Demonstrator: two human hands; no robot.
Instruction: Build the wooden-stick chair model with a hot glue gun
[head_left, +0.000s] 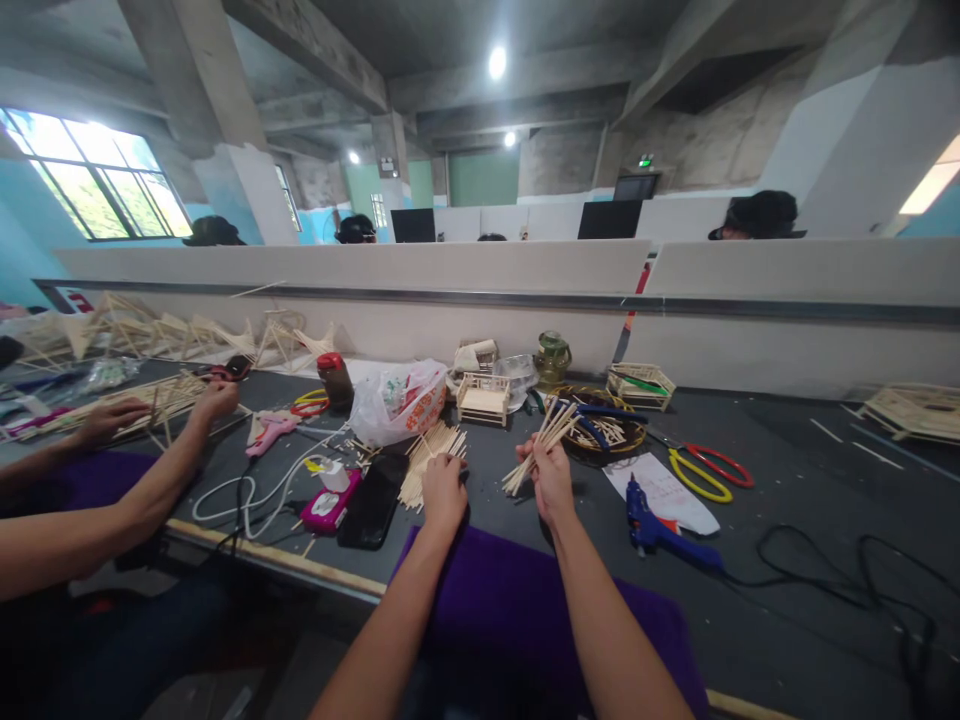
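Note:
My right hand [553,478] is closed around a loose bundle of thin wooden sticks [556,425], whose ends fan out above and below the fingers. At the right edge of a flat pile of similar sticks [420,470] rests my left hand [445,490], its fingers curled and pressed together. What those fingers hold, if anything, is hidden behind the hand. A purple cloth [487,590] lies under my forearms at the table's front edge.
Left of the pile are a black phone [373,500], a magenta power block [330,503] and cables. To the right lie a blue glue gun [667,530], paper [660,490] and scissors [705,472]. Behind stands a small stick-built bench [484,398]. A co-worker's hands [214,400] work at far left.

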